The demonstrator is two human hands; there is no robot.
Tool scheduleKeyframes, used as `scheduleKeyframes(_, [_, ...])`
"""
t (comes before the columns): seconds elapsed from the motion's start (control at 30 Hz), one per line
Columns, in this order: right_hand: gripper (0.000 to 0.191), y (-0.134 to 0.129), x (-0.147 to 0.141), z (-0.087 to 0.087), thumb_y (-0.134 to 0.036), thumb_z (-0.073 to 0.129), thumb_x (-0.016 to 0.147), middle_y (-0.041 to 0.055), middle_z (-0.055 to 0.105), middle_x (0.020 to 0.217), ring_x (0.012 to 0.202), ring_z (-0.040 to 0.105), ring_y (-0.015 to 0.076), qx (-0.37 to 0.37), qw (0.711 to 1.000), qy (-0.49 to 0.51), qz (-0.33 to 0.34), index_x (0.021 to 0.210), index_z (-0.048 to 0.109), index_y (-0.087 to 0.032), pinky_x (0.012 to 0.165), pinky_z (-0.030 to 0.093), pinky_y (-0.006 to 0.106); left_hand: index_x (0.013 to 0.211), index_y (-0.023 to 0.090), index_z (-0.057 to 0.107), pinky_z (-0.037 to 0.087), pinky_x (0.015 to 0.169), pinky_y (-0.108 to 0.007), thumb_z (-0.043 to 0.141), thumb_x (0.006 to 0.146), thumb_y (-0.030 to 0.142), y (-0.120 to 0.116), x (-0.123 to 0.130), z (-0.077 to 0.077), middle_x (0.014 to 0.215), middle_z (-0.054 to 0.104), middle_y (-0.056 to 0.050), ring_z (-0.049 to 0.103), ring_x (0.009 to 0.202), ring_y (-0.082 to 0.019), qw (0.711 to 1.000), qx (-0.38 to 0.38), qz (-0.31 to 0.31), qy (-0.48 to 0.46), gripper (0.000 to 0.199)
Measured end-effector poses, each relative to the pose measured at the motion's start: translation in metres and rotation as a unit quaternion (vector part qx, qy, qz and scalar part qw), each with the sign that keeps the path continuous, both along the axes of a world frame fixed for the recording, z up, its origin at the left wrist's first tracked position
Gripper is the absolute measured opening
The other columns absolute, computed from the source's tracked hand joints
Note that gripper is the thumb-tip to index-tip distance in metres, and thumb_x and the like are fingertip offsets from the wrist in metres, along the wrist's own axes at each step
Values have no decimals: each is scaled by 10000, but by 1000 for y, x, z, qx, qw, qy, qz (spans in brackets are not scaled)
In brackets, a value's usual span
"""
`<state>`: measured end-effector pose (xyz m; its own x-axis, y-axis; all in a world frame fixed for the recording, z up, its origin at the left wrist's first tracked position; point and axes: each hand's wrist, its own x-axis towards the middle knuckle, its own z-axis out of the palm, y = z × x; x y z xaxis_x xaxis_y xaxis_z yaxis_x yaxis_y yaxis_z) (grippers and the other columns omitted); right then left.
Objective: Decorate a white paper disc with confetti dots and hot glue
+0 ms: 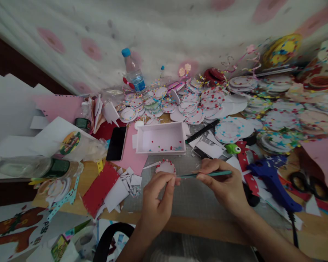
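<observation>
My right hand [224, 182] grips a slim teal tool [215, 174], which looks like tweezers, between thumb and fingers. Its thin tip points left, to the fingertips of my left hand [160, 194]. Thumb and forefinger of the left hand are pinched together at that tip; whatever they hold is too small to make out. Just behind the left fingers lies a round white paper disc [165, 166] edged with red bits, partly covered by the hand. Beyond it stands an open white box [160, 138] with small coloured pieces scattered on its floor.
Decorated paper discs [191, 105] are heaped along the back. A blue glue gun [273, 182] and black scissors [308, 183] lie at right. At left are a phone [116, 143], paper scraps [129, 182] and a lying plastic bottle [38, 167]. A blue-capped bottle [133, 71] stands behind.
</observation>
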<state>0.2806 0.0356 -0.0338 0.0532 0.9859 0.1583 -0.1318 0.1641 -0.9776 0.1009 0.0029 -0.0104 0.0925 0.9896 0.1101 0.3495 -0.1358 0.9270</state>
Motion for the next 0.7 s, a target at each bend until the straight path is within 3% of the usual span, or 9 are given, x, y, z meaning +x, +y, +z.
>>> scheduleKeyframes(0.53, [106, 1, 2, -2, -217, 777, 705, -7, 638, 606, 592, 564, 138, 19, 1000, 2, -1, 689, 673, -228, 539, 452, 265, 892, 182, 659, 504, 738, -259, 504, 923, 158, 3, 1, 2, 816, 669, -32, 625, 792, -150, 1000, 14, 0, 7, 160])
scheduleKeyframes(0.7, [98, -3, 4, 1, -196, 736, 744, -3, 683, 650, 594, 583, 168, 106, 993, -23, -44, 763, 668, -264, 570, 449, 338, 922, 170, 689, 506, 727, -278, 500, 928, 227, 2, 1, 10, 843, 682, -59, 634, 794, -174, 999, -15, 27, -10, 198])
